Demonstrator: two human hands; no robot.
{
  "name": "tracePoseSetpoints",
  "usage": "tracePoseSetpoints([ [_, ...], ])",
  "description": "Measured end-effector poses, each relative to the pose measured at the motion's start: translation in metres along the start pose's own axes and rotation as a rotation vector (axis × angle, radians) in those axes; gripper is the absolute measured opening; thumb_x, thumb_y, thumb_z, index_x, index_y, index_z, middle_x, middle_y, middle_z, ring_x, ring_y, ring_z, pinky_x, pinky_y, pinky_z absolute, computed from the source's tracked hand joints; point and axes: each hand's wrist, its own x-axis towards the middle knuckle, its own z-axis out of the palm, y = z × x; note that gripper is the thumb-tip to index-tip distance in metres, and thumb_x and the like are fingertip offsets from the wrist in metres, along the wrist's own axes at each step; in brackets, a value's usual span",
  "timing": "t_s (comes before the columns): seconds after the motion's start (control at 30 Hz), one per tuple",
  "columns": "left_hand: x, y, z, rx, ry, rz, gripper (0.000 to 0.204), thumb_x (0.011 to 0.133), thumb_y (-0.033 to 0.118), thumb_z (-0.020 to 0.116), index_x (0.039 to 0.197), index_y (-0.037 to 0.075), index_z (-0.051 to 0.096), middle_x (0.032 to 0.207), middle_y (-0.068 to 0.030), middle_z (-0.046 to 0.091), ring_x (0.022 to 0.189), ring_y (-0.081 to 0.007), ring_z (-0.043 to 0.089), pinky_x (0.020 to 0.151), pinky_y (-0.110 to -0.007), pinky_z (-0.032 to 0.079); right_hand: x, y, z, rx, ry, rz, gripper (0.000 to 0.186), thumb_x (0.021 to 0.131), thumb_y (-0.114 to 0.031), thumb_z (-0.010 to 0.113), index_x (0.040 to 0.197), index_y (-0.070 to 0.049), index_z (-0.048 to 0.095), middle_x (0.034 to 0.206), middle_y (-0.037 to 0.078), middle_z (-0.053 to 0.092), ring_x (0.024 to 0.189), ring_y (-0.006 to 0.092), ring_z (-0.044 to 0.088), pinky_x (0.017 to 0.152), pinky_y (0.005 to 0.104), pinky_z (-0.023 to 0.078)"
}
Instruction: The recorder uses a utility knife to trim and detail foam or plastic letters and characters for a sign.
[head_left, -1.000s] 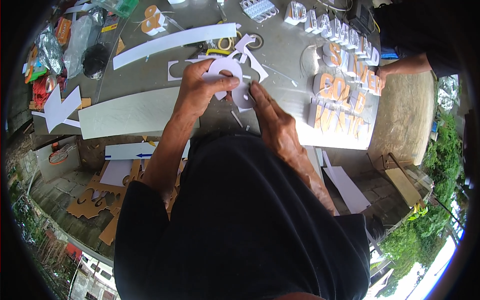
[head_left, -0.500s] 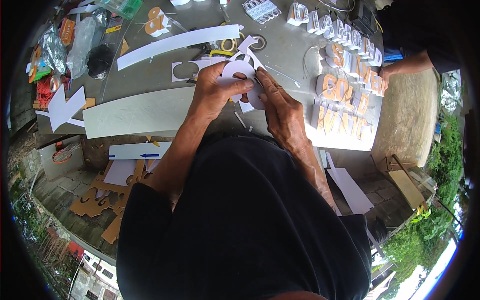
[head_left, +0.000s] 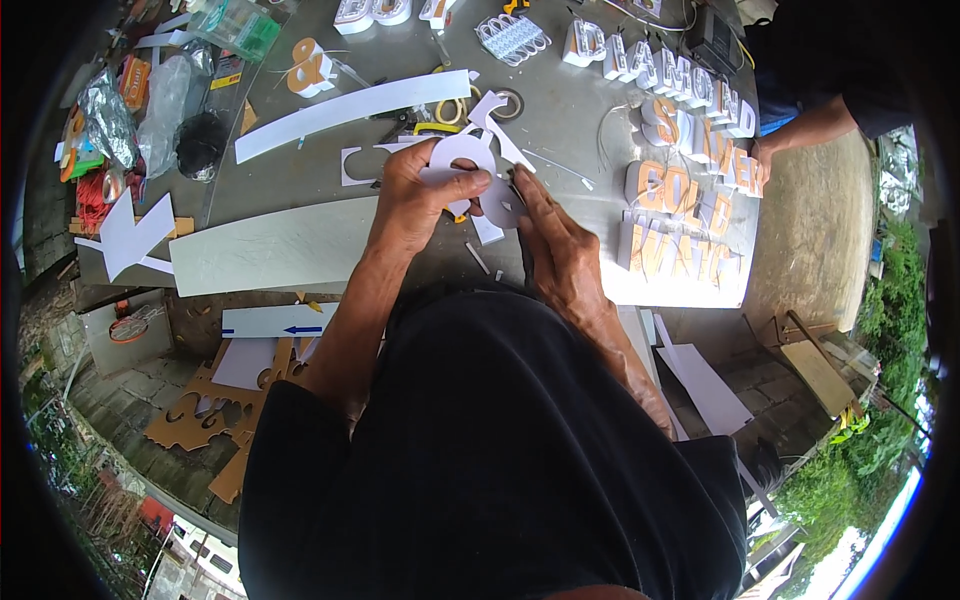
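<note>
My left hand point(head_left: 408, 195) is closed on a white cut-out letter-like shape point(head_left: 458, 150) with rounded loops, the thumb lying across its face. It is held above the table near the front edge. My right hand point(head_left: 562, 238) is beside the lower right part of the shape, with its fingers pressed together. A small dark thing shows at its fingertips, too small to name. Just beyond the hands lie white offcuts point(head_left: 490, 108), rolls of tape point(head_left: 508, 103) and a yellow-handled tool point(head_left: 436, 128).
Rows of raised white-and-orange letters point(head_left: 675, 180) stand on the right of the grey table point(head_left: 300, 190). Another person's hand point(head_left: 765, 165) touches them. A curved white strip point(head_left: 350, 110) and a long pale panel point(head_left: 270, 245) lie left. Plastic bags point(head_left: 165, 110) crowd the far left.
The right hand has shifted slightly down and away from the cut-out shape, opening a gap beside its upper loop. The left hand keeps its hold. The whole view has shifted a little.
</note>
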Motion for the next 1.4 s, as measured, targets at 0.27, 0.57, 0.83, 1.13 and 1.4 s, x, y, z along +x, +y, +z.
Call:
tracePoseSetpoints([
  [0.27,0.004,-0.005,-0.001,-0.048,0.009,-0.017,0.018,0.077,-0.001,0.076,0.093,-0.004,0.068,0.084,-0.0106,0.069,0.069,-0.0182,0.068,0.057,-0.03,0.057,-0.003,0.001,-0.002,0.058,-0.005,0.028,0.053,0.09,0.008,0.057,0.141,-0.002,0.046,0.141,0.024,0.049,0.127,0.0404,0.051,0.101,0.0427,0.051],
  [0.57,0.014,-0.015,-0.009,-0.256,0.227,0.054,0.015,0.081,-0.004,0.073,0.096,-0.002,0.069,0.087,-0.0083,0.069,0.076,-0.0187,0.068,0.058,-0.032,0.058,-0.027,0.013,0.002,0.144,-0.146,0.082,0.053,0.091,0.007,0.057,0.142,-0.004,0.047,0.142,0.022,0.05,0.125,0.0397,0.054,0.102,0.0415,0.05],
  [0.83,0.008,-0.011,0.0,-0.219,0.112,0.142,0.015,0.082,-0.004,0.073,0.096,-0.001,0.069,0.088,-0.009,0.069,0.08,-0.0185,0.069,0.061,-0.035,0.062,-0.004,0.011,-0.017,0.102,0.084,0.266,0.045,0.101,-0.007,0.05,0.145,-0.006,0.046,0.128,0.018,0.063,0.113,0.0275,0.065,0.093,0.0329,0.053],
  [1.13,0.002,-0.014,0.01,-0.285,0.128,0.105,0.015,0.081,-0.006,0.073,0.095,-0.002,0.068,0.089,-0.0086,0.069,0.075,-0.0178,0.068,0.059,-0.034,0.061,0.008,-0.004,-0.002,0.017,0.091,-0.009,0.05,0.093,0.006,0.052,0.142,-0.005,0.048,0.142,0.02,0.052,0.128,0.0369,0.053,0.102,0.0383,0.049],
  [1.4,-0.004,-0.018,0.015,-0.213,0.124,0.119,0.018,0.082,-0.005,0.072,0.099,-0.002,0.068,0.09,-0.009,0.07,0.078,-0.0168,0.068,0.059,-0.031,0.059,0.01,-0.001,0.005,0.003,0.154,-0.002,0.049,0.093,0.007,0.054,0.141,-0.004,0.049,0.141,0.022,0.051,0.126,0.0395,0.054,0.099,0.0397,0.051],
])
